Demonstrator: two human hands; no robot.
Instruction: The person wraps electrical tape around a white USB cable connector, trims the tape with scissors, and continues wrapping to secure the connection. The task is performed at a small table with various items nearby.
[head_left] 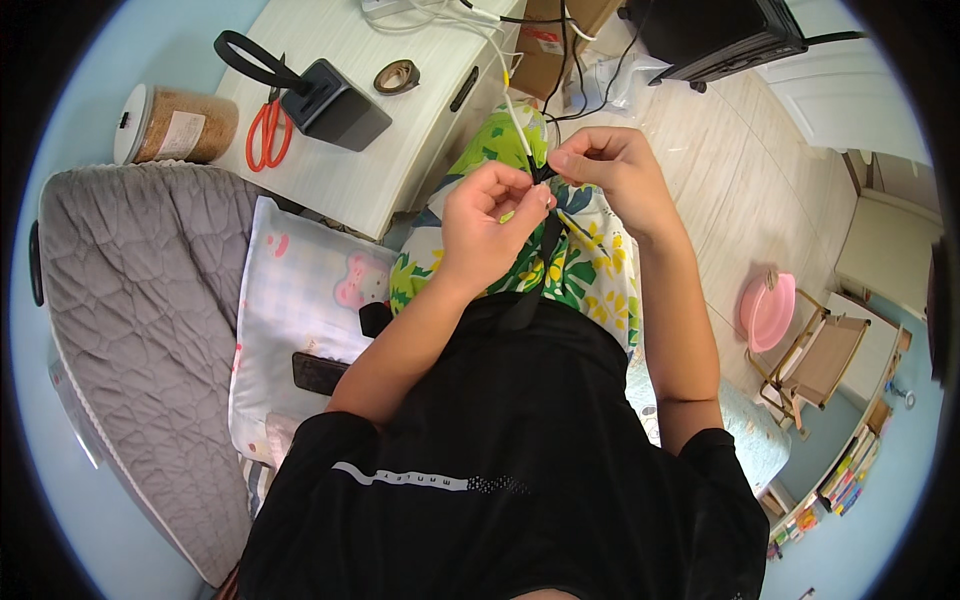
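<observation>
Both of my hands meet over my lap, closed in pinches with the fingertips close together. My left hand point(482, 222) grips the end of a white cable point(514, 112) that comes down from the desk. Black tape point(538, 172) lies around the cable's end, and my right hand point(618, 172) pinches it from the other side. Below the fingers hangs a flat black strip point(550, 243). Beside it, a thin yellow-and-dark piece point(583, 235) slants across the patterned shorts. What lies between the fingertips is partly hidden.
On the white desk point(340, 190) are a tape roll point(397, 77), red-handled scissors point(268, 130), a black box with a strap point(335, 105) and a jar point(178, 125). A phone point(320, 373) lies at my left. Black cables point(575, 85) hang by the desk; a pink basin point(768, 312) stands right.
</observation>
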